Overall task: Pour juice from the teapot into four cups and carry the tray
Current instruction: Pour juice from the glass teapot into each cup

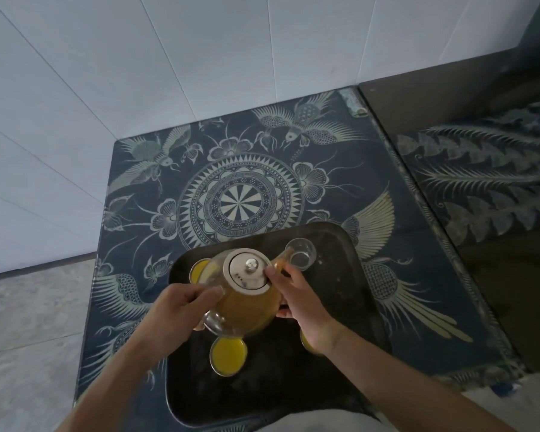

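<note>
A glass teapot [247, 304] of orange-yellow juice with a metal lid [247, 269] hangs tilted over the black tray [340, 307]. My left hand [181, 310] grips its handle. My right hand [296, 294] steadies the pot's right side, a finger on the lid rim. The spout points at an empty clear cup [301, 253] at the tray's far right. A cup full of juice [229, 355] stands below the pot. Another filled cup [199, 271] shows at the far left. A third filled cup [306, 340] is mostly hidden under my right wrist.
The tray rests on a dark blue patterned tabletop [240, 194] with bird and flower designs. A white panelled wall [138, 73] lies beyond it. A dark reflective surface [480, 151] borders the right side, and grey floor [28, 338] is at the left.
</note>
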`<state>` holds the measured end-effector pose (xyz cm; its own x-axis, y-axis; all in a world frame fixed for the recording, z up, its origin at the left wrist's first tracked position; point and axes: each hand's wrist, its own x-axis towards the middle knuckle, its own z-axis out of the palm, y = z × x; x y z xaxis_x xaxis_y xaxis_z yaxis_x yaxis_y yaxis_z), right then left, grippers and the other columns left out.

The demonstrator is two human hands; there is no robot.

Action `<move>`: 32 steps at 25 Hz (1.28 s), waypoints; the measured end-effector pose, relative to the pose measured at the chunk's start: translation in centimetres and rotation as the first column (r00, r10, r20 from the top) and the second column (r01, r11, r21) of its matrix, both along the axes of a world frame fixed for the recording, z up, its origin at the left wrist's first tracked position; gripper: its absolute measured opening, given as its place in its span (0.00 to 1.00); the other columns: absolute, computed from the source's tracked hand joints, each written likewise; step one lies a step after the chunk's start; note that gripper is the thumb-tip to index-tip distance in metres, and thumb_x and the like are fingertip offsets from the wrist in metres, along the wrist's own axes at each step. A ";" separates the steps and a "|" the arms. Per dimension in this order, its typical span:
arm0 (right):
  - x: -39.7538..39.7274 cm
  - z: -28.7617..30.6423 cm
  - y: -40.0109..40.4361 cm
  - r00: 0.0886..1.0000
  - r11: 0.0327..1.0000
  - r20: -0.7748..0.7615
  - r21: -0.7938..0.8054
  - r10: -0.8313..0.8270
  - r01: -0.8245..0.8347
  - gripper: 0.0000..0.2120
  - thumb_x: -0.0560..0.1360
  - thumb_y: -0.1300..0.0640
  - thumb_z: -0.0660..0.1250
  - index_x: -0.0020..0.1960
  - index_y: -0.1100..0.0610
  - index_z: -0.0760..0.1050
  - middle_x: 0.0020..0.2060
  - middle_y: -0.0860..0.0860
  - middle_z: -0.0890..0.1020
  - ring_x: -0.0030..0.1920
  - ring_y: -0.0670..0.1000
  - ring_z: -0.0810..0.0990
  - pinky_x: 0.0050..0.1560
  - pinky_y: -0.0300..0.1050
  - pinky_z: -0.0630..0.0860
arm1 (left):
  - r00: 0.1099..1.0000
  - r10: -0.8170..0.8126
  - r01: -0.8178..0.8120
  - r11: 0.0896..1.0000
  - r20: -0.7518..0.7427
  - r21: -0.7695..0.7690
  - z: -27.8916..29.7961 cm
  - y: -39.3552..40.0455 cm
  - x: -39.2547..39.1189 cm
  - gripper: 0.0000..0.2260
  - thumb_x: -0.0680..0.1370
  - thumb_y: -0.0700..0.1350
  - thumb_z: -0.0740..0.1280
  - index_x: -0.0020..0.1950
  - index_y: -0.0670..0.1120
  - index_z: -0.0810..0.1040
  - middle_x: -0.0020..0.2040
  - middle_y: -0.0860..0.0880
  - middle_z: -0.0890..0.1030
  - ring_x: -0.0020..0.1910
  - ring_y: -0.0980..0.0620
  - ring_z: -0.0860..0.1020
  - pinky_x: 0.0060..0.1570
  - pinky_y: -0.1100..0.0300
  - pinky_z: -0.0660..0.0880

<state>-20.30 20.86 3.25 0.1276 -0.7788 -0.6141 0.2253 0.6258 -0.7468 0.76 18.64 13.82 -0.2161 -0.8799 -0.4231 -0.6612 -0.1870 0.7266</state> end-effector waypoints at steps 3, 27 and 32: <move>0.1 -0.7 -0.6 0.999 0.999 0.008 0.019 -0.032 0.032 0.46 0.57 0.23 0.73 0.71 0.41 0.70 0.55 0.45 0.87 0.58 0.50 0.84 0.66 0.60 0.77 | 0.999 -0.002 0.002 1.000 0.037 0.017 -0.3 -1.2 -0.4 0.23 0.80 0.53 0.65 0.36 0.33 0.73 0.23 0.52 0.66 0.22 0.57 0.64 0.27 0.63 0.64; -0.6 -1.9 -1.0 0.984 0.980 0.136 0.173 -0.119 0.095 0.42 0.58 0.27 0.70 0.69 0.44 0.73 0.58 0.49 0.85 0.55 0.51 0.83 0.56 0.50 0.77 | 0.978 -0.080 0.053 0.989 0.193 0.140 -1.4 -4.3 -3.3 0.24 0.78 0.56 0.65 0.47 0.32 0.81 0.25 0.50 0.67 0.23 0.55 0.66 0.27 0.61 0.66; -0.5 -1.9 -0.8 0.981 0.979 0.147 0.183 -0.123 0.095 0.40 0.59 0.27 0.70 0.67 0.43 0.74 0.59 0.50 0.85 0.55 0.51 0.83 0.54 0.49 0.77 | 0.975 -0.102 0.078 0.989 0.197 0.124 -1.2 -4.1 -3.3 0.25 0.78 0.57 0.65 0.48 0.32 0.80 0.25 0.49 0.67 0.26 0.52 0.67 0.27 0.61 0.66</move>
